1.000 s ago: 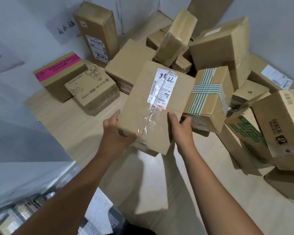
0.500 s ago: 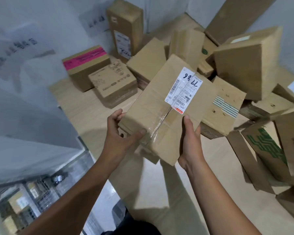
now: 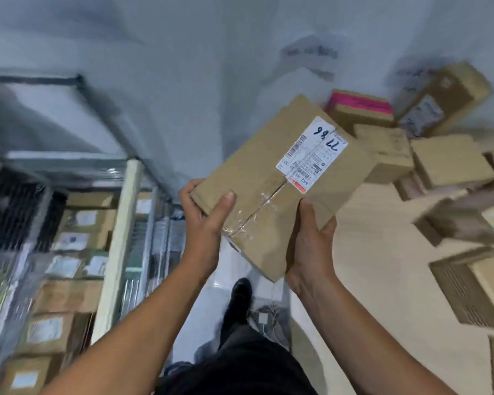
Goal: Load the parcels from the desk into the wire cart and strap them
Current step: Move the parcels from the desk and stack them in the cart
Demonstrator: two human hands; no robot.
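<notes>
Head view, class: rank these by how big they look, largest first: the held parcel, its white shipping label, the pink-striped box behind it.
1. Held parcel, largest, though it is nearest the camera.
2. Pink-striped box, farther away and partly hidden, so its true size is unsure.
3. White shipping label, smallest.

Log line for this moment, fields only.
stage: carrying | parcel: lifted, clear of desk | left hand: gripping | right hand: gripping | wire cart: to left, holds parcels

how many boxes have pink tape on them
1. The pink-taped box sits on the desk against the wall, just behind the held parcel. The frame is blurred and boxes overlap, so another could be hidden.
</notes>
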